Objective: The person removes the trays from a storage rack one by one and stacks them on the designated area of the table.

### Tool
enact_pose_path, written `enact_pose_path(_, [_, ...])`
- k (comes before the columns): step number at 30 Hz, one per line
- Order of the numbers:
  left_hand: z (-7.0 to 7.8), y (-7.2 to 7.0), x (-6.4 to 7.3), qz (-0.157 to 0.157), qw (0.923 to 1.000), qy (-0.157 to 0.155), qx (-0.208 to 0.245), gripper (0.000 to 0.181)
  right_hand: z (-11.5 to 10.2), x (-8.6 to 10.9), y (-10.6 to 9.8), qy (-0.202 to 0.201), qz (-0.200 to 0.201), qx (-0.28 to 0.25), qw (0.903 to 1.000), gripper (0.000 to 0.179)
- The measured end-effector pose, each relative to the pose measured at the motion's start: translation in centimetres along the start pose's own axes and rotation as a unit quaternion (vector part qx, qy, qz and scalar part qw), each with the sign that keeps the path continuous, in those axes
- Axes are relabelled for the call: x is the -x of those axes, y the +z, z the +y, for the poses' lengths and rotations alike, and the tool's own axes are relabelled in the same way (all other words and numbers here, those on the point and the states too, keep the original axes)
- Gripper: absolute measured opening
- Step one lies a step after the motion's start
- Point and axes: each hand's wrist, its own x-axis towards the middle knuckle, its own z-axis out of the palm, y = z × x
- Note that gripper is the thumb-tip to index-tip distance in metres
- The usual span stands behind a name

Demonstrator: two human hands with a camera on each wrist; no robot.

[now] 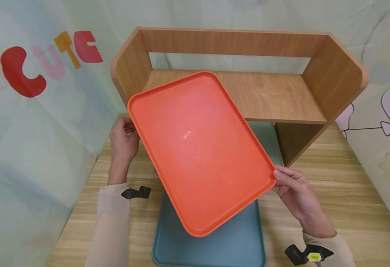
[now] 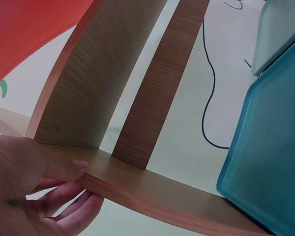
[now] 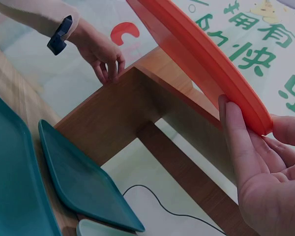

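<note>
My right hand (image 1: 298, 193) pinches the lower right corner of an orange-red rectangular tray (image 1: 201, 155), thumb on its upper face and fingers beneath. The tray is held tilted in the air, in front of a wooden desktop shelf (image 1: 281, 92). At the shelf's left side, my left hand (image 1: 124, 142) grips the front edge of the side panel (image 2: 132, 179), thumb on one face and fingers curled round the other. In the head view, the raised tray partly covers a blue-teal tray (image 1: 211, 248) lying on the table.
Below the shelf board lies a pale green tray (image 1: 265, 139), with a second teal tray (image 3: 88, 177) beside it. A dark cord (image 3: 162, 206) runs behind the shelf. Printed cloth walls (image 1: 65, 111) close in the wood-grain table (image 1: 341, 193) at left, back and right.
</note>
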Motion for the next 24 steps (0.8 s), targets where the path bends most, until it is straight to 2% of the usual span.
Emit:
enact_pose_path(3, [-0.1, 0.0, 0.0, 0.008, 0.9996, 0.026, -0.009, 0.020, 0.1, 0.1, -0.3, 0.002, -0.008, -0.002, 1.0000, 0.048])
enact_pose_path(9, [-0.2, 0.1, -0.2, 0.033, 0.9936, 0.102, -0.036, 0.019, 0.5, 0.2, -1.0, 0.006, -0.016, 0.002, 0.9999, 0.048])
enact_pose_path(12, [0.1, 0.2, -0.4, 0.040, 0.9907, 0.117, -0.056, 0.011, 0.6, 0.2, -1.3, 0.008, -0.024, 0.011, 0.9996, 0.048])
enact_pose_path(15, [0.3, 0.1, -0.3, 0.045, 0.9931, 0.101, -0.041, 0.009, 0.8, 0.1, -1.7, 0.013, -0.032, 0.017, 0.9993, 0.047])
enact_pose_path(18, [0.5, 0.0, 0.0, 0.041, 0.9961, 0.074, 0.027, 0.011, 0.9, 0.1, -2.0, 0.016, -0.044, 0.016, 0.9988, 0.047])
enact_pose_path(20, [0.8, -0.2, 0.3, 0.030, 0.9955, 0.055, 0.072, 0.010, 0.9, 0.2, -2.2, 0.015, -0.057, 0.017, 0.9981, 0.047])
enact_pose_path(22, [0.8, -0.3, 0.3, 0.019, 0.9963, 0.030, 0.078, 0.014, 1.0, 0.2, -2.4, 0.014, -0.070, 0.020, 0.9972, 0.047])
enact_pose_path(24, [0.7, -0.4, 0.2, 0.003, 0.9979, 0.000, 0.064, 0.016, 1.0, 0.2, -2.5, 0.016, -0.081, 0.023, 0.9964, 0.047])
